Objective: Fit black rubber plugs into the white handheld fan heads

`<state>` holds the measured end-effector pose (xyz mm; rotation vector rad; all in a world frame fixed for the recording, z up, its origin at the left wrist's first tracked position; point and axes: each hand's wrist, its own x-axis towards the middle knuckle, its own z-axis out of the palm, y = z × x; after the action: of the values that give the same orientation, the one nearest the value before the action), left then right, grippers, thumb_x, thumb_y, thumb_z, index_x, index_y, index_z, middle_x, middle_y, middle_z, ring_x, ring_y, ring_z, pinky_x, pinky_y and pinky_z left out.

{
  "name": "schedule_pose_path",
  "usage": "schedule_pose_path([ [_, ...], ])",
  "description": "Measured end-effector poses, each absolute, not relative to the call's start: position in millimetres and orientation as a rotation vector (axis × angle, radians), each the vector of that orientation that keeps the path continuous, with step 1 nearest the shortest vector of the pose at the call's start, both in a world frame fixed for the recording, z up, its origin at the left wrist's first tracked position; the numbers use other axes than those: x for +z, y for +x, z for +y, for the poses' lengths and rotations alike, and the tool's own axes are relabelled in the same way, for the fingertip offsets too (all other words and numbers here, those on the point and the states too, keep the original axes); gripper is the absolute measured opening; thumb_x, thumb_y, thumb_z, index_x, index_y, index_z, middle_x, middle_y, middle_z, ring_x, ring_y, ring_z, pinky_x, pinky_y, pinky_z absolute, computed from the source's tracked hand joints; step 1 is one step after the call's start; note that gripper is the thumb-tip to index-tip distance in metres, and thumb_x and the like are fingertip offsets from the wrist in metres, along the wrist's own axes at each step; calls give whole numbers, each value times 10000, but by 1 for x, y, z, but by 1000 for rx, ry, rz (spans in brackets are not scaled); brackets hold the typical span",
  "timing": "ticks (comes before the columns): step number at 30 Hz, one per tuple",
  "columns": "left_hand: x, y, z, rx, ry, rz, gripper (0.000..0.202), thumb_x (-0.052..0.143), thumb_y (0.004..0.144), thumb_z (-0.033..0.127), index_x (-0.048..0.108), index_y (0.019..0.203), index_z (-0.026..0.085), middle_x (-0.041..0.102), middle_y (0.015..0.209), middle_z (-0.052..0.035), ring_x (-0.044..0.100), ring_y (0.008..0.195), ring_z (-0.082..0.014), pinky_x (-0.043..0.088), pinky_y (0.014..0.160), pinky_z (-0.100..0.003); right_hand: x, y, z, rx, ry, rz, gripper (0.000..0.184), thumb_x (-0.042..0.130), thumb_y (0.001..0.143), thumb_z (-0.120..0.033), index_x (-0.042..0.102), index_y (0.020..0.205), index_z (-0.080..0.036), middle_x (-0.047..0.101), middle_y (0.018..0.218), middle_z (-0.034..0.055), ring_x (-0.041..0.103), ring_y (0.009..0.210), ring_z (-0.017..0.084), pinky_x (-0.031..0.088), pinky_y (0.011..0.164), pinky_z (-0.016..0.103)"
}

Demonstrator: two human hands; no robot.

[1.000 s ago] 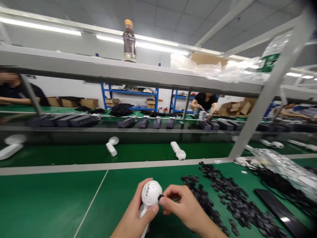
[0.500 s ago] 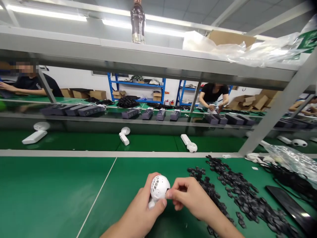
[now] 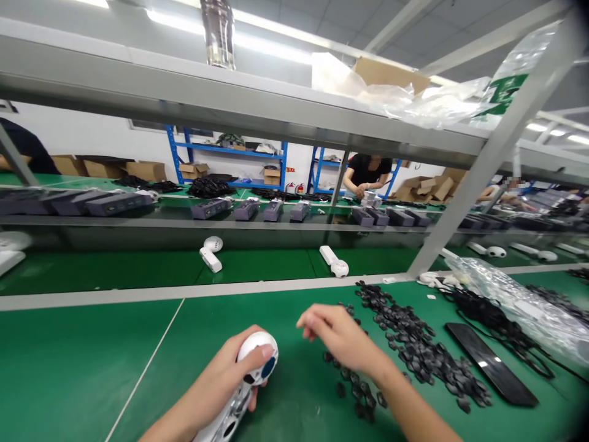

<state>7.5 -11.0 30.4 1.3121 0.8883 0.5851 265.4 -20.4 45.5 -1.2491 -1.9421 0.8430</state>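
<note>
My left hand (image 3: 230,371) is wrapped round a white handheld device (image 3: 255,362) with a round head, thumb across the top; a blue patch shows on the head's side and the handle runs down toward me. My right hand (image 3: 338,337) hovers to the right of it, fingers loosely spread and holding nothing, just above the near edge of a heap of small black parts (image 3: 414,347) scattered on the green mat (image 3: 92,362).
Two more white devices (image 3: 210,253) (image 3: 335,263) lie on the green conveyor behind a grey strip. A black flat bar (image 3: 490,363) and clear plastic bag (image 3: 515,298) sit at right. A slanted metal post (image 3: 464,184) holds the overhead shelf. People work across the line.
My right hand has let go of the device's head and moved right toward the black parts. My left hand has turned and lowered the device, so the grille no longer faces me.
</note>
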Motion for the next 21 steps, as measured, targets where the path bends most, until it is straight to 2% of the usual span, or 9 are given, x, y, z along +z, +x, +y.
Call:
schedule_pose_path([
  [3,39,4,-12,634,1234,877,407,636,883,599,582,972,205,651,691,-7,613,496,-151,438,489,-217,31,309,6,486,-1622,-1915,359,435,1062,-397,752,1018,-235,747,976,44,686,901,210,497,800,292],
  [6,44,0,-17,785,1227,885,398,643,887,568,586,1095,233,675,760,-12,650,592,-174,491,579,-243,13,337,23,401,-1755,-1901,278,539,1000,-360,778,1082,-243,729,1082,85,670,1017,272,475,884,356],
  [8,44,-1,-19,965,1261,902,493,679,875,560,526,1249,278,707,932,-31,687,784,-200,525,711,-258,3,343,29,411,-1779,-1901,237,606,952,-345,790,1064,-246,715,1055,90,671,992,280,475,875,366],
  [10,41,-1,-19,1094,1348,907,642,731,847,537,434,1376,326,681,1197,-62,671,1011,-229,524,835,-275,-3,342,31,415,-1785,-1906,176,664,903,-334,791,982,-241,698,1025,84,663,980,278,476,865,363],
  [12,37,-2,-16,1102,1507,941,686,761,827,508,422,1403,350,578,1408,-79,618,1175,-262,507,918,-306,-5,337,32,410,-1768,-1905,118,687,875,-320,757,887,-226,681,1016,79,643,1015,276,469,893,363],
  [13,36,-3,-14,1086,1595,986,652,761,826,496,452,1380,347,544,1448,-80,604,1203,-272,499,937,-322,-5,335,32,404,-1755,-1899,110,680,875,-317,728,858,-219,675,1012,77,633,1028,273,463,908,364],
  [15,36,-6,-9,1058,1768,1088,555,758,818,476,513,1287,311,569,1387,-85,623,1157,-277,499,921,-341,-2,330,31,411,-1726,-1884,127,640,900,-323,670,844,-213,673,967,67,632,973,254,470,874,358],
  [19,49,-15,-4,951,1950,1254,486,760,785,474,513,1151,272,674,967,-21,643,759,-213,489,676,-293,6,321,24,517,-1649,-1878,161,533,967,-338,637,966,-215,675,779,7,615,693,190,469,659,298],
  [21,57,-19,-4,844,1942,1288,468,742,809,509,519,1148,276,673,818,15,603,647,-193,448,601,-271,11,314,20,573,-1600,-1881,182,540,970,-347,662,984,-212,690,743,-1,626,662,182,471,632,285],
])
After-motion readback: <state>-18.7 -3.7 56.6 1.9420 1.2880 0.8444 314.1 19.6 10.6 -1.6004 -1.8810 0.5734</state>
